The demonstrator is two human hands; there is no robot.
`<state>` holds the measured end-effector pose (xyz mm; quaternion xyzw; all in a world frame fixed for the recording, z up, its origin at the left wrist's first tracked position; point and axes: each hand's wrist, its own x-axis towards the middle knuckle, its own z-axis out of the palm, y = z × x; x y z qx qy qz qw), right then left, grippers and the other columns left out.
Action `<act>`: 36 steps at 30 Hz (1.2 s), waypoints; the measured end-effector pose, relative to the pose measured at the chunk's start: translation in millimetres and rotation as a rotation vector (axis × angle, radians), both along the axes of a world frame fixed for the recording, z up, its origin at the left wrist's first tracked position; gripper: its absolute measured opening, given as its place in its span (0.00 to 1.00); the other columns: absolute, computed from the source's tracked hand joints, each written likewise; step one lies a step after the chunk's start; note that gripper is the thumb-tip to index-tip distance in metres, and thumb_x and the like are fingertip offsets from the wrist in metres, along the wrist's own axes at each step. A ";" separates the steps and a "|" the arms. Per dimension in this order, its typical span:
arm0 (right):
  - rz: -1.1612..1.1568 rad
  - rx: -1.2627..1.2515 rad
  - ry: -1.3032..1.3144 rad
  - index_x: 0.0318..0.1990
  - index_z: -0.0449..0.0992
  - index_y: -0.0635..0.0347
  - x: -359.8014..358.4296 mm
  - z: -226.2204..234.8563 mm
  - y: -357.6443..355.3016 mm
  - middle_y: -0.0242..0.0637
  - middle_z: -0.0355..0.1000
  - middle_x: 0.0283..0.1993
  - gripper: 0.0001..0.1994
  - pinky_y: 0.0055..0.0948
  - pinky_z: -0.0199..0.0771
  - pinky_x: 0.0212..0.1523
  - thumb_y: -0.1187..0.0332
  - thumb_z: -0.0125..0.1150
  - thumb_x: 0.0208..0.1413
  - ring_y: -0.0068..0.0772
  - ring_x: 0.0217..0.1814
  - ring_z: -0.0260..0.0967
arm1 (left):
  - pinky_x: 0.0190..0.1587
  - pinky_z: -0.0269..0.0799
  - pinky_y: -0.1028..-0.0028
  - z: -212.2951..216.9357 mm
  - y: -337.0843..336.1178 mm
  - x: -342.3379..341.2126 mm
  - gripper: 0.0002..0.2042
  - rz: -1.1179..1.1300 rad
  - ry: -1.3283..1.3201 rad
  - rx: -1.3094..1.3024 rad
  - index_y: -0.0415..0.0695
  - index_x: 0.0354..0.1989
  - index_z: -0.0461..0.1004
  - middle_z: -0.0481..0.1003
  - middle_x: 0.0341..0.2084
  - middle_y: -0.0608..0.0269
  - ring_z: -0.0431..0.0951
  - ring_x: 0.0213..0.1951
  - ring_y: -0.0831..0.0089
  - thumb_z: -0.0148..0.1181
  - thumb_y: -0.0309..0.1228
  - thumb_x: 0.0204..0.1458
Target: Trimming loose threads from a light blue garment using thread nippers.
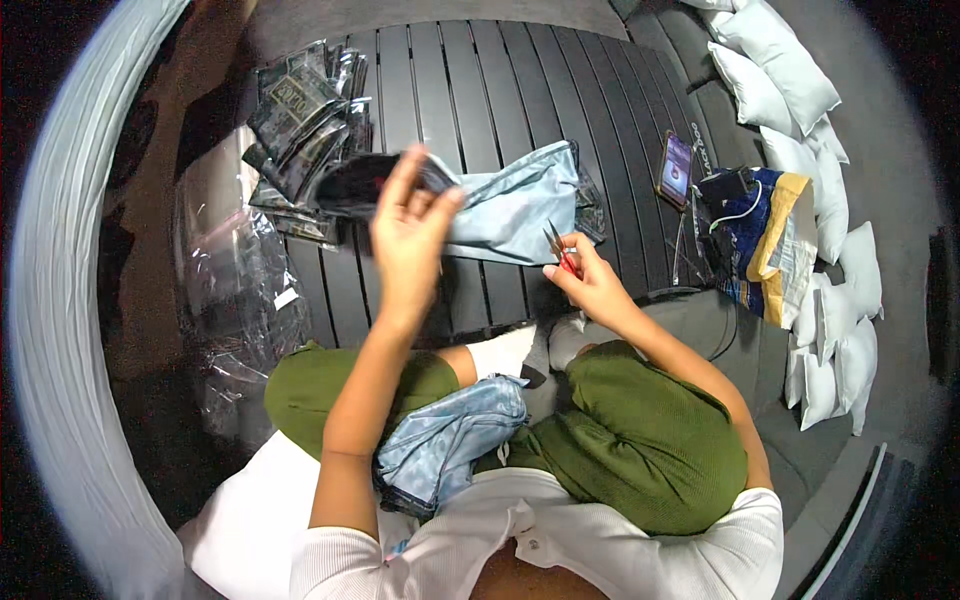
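Head view: a light blue cloth (515, 210) lies on the dark slatted counter (480, 90), its left end pinched with a dark packet (355, 182) in the left hand (410, 235), grip closed. At four o'clock from the cloth, the right hand (590, 285) grips small red-handled scissors (558, 250). At ten o'clock sits a stack of dark packets (305, 110); at three o'clock, a phone (676, 168).

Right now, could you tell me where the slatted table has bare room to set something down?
Bare slats lie beyond the pale blue fabric pouch, between the heap of dark plastic packets and the upright phone. It is crowded around the packets and the left hand.
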<state>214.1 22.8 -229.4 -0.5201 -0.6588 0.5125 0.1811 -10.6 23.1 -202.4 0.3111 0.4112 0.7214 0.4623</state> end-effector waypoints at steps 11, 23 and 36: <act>-0.158 -0.061 0.183 0.41 0.61 0.58 3.3 3.5 2.6 0.25 0.58 0.19 0.10 0.16 0.54 0.17 0.63 0.47 0.57 0.13 0.17 0.53 | 0.48 0.63 0.80 -29.3 -16.4 50.8 0.21 -0.444 -0.114 -0.213 0.39 0.50 0.65 0.66 0.47 0.65 0.67 0.43 0.79 0.55 0.17 0.44; -0.137 -0.013 0.157 0.43 0.60 0.58 3.7 10.9 1.9 0.26 0.60 0.20 0.11 0.14 0.54 0.17 0.62 0.45 0.58 0.14 0.17 0.54 | 0.46 0.63 0.82 -33.3 -17.3 55.3 0.20 -0.532 -0.239 -0.237 0.38 0.48 0.66 0.69 0.42 0.66 0.68 0.42 0.82 0.56 0.17 0.43; -0.101 -0.017 0.172 0.42 0.61 0.58 2.6 9.1 0.8 0.25 0.60 0.21 0.10 0.14 0.54 0.18 0.64 0.46 0.57 0.13 0.19 0.53 | 0.45 0.62 0.81 -34.0 -18.5 49.4 0.17 -0.546 0.113 -0.249 0.42 0.45 0.71 0.70 0.39 0.68 0.67 0.38 0.83 0.57 0.19 0.43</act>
